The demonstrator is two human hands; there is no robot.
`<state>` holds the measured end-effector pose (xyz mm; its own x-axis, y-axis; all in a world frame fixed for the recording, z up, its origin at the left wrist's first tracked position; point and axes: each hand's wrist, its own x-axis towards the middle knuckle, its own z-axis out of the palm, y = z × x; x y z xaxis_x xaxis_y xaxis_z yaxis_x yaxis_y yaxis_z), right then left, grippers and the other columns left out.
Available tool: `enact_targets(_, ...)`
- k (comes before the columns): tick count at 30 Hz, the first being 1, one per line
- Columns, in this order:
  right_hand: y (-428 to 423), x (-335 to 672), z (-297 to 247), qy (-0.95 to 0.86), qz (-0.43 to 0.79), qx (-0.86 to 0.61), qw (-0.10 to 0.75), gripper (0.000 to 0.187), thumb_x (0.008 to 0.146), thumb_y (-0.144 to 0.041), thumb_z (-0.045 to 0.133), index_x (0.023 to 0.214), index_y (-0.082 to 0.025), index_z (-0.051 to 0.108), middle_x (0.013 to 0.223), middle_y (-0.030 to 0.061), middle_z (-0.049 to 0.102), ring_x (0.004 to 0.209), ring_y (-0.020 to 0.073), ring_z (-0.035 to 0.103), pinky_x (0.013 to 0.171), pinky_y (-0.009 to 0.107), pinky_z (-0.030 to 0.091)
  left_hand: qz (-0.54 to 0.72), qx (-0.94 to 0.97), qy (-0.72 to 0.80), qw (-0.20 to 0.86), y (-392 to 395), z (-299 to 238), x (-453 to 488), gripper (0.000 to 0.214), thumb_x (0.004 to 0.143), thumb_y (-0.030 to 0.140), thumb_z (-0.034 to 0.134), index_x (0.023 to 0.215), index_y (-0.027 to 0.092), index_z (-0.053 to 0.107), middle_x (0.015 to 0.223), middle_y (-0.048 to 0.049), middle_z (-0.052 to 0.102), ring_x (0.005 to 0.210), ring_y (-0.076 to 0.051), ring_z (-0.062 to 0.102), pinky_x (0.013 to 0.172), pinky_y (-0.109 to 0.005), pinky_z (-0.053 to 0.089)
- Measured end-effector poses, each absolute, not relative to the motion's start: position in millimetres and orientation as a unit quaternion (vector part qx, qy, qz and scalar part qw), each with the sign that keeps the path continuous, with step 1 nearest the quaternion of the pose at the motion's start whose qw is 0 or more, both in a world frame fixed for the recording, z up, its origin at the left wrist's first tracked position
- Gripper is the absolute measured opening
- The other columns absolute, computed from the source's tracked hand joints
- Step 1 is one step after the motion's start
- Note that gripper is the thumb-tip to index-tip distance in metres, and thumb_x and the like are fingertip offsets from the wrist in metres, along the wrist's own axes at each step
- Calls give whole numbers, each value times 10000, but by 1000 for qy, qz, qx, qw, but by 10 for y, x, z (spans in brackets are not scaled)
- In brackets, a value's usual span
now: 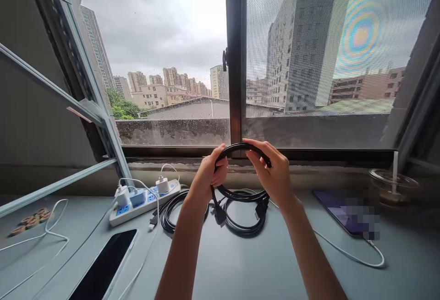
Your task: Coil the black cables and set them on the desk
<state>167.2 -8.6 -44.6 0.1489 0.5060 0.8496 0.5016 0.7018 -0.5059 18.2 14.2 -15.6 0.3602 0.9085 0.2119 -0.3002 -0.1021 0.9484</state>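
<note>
A coiled black cable (240, 194) is raised above the grey desk (247, 263), in front of the window. My left hand (209, 174) is closed round the coil's left side. My right hand (273, 171) pinches its upper right arc with fingers curled over the cable. The cable's plug ends hang down at the coil's bottom, close to the desk. More black cable loops (170, 210) lie on the desk just left of and below the held coil.
A white power strip (144, 199) with white chargers lies at the left, white cords trailing from it. A dark phone (103, 265) lies near the front left. Another phone (343, 213) with a white cable lies at the right, next to a clear lidded cup (392, 188).
</note>
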Motion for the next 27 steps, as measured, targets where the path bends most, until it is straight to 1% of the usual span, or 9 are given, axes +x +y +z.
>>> enact_targets(4, 15, 1670, -509, -634, -12, -410, 656, 293, 924, -379, 470, 1107, -271, 672, 896, 8, 653, 591, 96, 534, 597, 232, 417, 496, 582, 312, 564, 198, -211, 211, 458, 814, 557, 491, 547, 197, 395, 301, 96, 224, 255, -32, 135, 293, -169, 116)
enact_targets(7, 206, 1689, -647, -613, 19, -489, 620, 301, 920, -381, 474, 1127, -277, 666, 990, 26, 674, 787, 149, 620, 729, 260, 460, 521, 632, 417, 395, 284, -353, 284, 388, 824, 586, 478, 822, 200, 515, 377, 74, 407, 266, -76, 321, 330, -177, 232)
enact_targets(9, 359, 1725, -783, -613, 66, -559, 555, 314, 928, -369, 454, 1167, -292, 641, 1086, 31, 667, 932, 180, 628, 811, 294, 469, 476, 668, 506, 268, 385, -515, 333, 324, 845, 513, 511, 993, 225, 507, 481, 60, 509, 315, -91, 428, 391, -182, 306)
enact_targets(10, 433, 1751, -863, -615, 81, -576, 532, 318, 925, -366, 454, 1165, -282, 645, 1102, 43, 668, 978, 200, 624, 836, 320, 471, 424, 686, 544, 232, 451, -614, 351, 256, 880, 445, 487, 1014, 228, 512, 526, 53, 531, 332, -85, 441, 421, -183, 327)
enact_targets(12, 565, 1813, -1041, -622, 102, -597, 496, 300, 904, -346, 489, 1121, -253, 674, 1088, 69, 681, 1042, 237, 610, 870, 368, 470, 298, 708, 592, 243, 607, -837, 371, 201, 940, 338, 386, 996, 215, 534, 610, 23, 579, 375, -86, 480, 459, -195, 362)
enact_targets(15, 714, 1902, -1336, -659, 143, -603, 426, 295, 820, -177, 595, 1093, -242, 688, 1114, 57, 679, 1063, 210, 610, 925, 342, 459, 210, 706, 627, 253, 836, -1168, 365, 151, 921, 213, 451, 937, 145, 584, 745, -35, 638, 536, -103, 578, 573, -229, 456)
enact_targets(17, 785, 1930, -1524, -679, 167, -604, 382, 361, 786, -108, 626, 1129, -216, 664, 1147, 67, 661, 1075, 189, 604, 945, 333, 458, 160, 700, 652, 243, 939, -1339, 350, 183, 911, 255, 501, 993, 121, 595, 903, -54, 647, 735, -126, 619, 702, -294, 511)
enact_targets(20, 854, 1907, -1737, -691, 191, -615, 328, 301, 841, -170, 618, 1142, -167, 631, 1182, 86, 631, 1086, 198, 593, 948, 412, 468, 97, 693, 680, 219, 995, -1494, 348, 268, 890, 324, 545, 1075, 137, 596, 1067, -75, 621, 952, -175, 607, 830, -378, 511)
enact_targets(27, 906, 1773, -1833, -688, 174, -652, 267, 283, 900, -262, 561, 1167, -174, 592, 1238, 85, 577, 1151, 218, 540, 995, 473, 419, 33, 671, 730, 122, 891, -1610, 530, 385, 888, 313, 543, 1229, 135, 520, 1213, -117, 559, 1061, -222, 569, 900, -442, 478)
